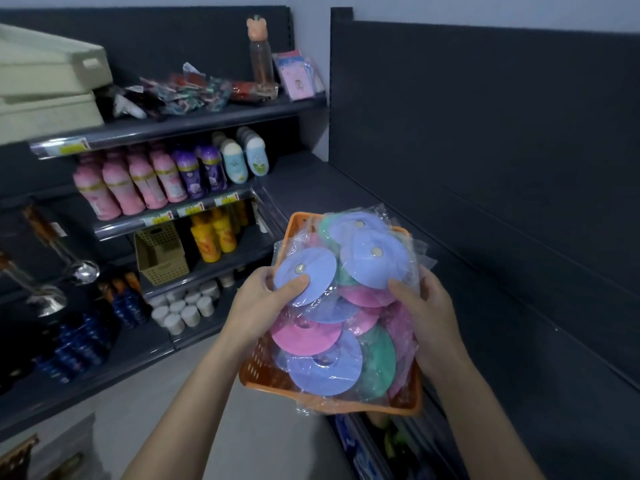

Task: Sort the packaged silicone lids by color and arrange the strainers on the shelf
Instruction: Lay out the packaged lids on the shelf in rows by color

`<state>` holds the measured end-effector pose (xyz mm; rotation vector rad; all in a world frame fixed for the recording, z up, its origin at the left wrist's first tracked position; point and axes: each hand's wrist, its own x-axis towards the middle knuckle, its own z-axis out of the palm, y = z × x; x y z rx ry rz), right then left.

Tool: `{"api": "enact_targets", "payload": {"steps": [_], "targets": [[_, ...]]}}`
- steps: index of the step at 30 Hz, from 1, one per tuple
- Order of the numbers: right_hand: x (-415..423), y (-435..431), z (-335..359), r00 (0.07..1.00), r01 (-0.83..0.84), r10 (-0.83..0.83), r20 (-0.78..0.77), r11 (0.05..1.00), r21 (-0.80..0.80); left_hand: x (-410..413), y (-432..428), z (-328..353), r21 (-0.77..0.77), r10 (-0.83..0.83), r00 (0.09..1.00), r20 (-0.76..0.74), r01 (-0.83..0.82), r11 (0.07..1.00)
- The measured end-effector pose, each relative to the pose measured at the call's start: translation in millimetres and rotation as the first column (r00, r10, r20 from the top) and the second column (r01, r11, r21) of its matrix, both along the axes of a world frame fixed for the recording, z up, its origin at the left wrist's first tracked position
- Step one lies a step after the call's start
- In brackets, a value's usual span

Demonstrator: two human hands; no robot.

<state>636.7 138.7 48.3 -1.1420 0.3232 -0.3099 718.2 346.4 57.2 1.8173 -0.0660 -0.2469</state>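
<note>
An orange plastic basket (263, 372) sits on the edge of a dark shelf, heaped with round silicone lids in clear wrappers: blue, pink and green. My left hand (258, 303) grips a wrapped blue lid (306, 271) at the heap's left, thumb on top. My right hand (426, 313) holds another wrapped blue lid (375, 258) at the heap's right. Below them lie a pink lid (304, 336), a large blue lid (325, 368) and a green lid (379, 362). No strainer is recognisable in view.
The dark shelf (485, 289) runs back to the right of the basket. The left rack holds pink bottles (131, 181), yellow bottles (211, 237), a beige basket (161, 252), white cups (183, 310) and metal ladles (81, 270). Cream bins (45, 81) stand top left.
</note>
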Motion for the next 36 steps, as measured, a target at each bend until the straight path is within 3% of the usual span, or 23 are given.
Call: {"api": "enact_targets", "payload": {"steps": [7,16,26,36], "targets": [[70,-17,0,0.999,0.033,-0.034,0.023,0.999,0.011,77,-20,2,-0.046,-0.061,0.998,-0.024,0.06,0.997],[149,-4,-7,0.977,0.213,-0.213,0.016,0.976,-0.035,186,-21,-10,-0.112,-0.212,0.976,-0.05,0.205,0.972],[215,50,-3,0.87,0.49,-0.489,-0.056,0.872,-0.01,305,-11,-10,-0.05,-0.469,0.883,-0.036,0.467,0.883],[223,46,-6,0.739,0.672,-0.669,-0.083,0.74,0.017,341,-59,-24,-0.132,-0.668,0.736,-0.11,0.655,0.744]]}}
